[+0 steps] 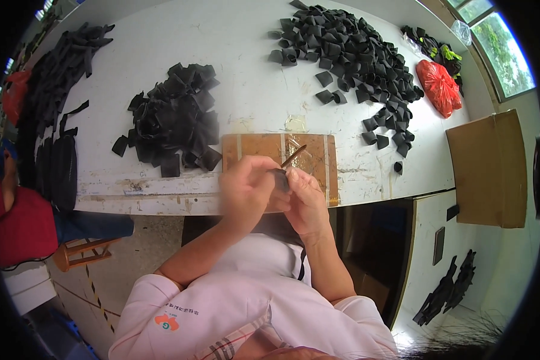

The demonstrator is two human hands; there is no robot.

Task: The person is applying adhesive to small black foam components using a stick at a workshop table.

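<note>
Head view — black piece between both hands.

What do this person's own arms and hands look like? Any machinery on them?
No machinery shows: both the left hand and the right hand are ungloved, though the left is blurred. The forearms are bare, with no watch, cable or marking visible. Short, loose, pale pink sleeves cover the upper arms.
</note>
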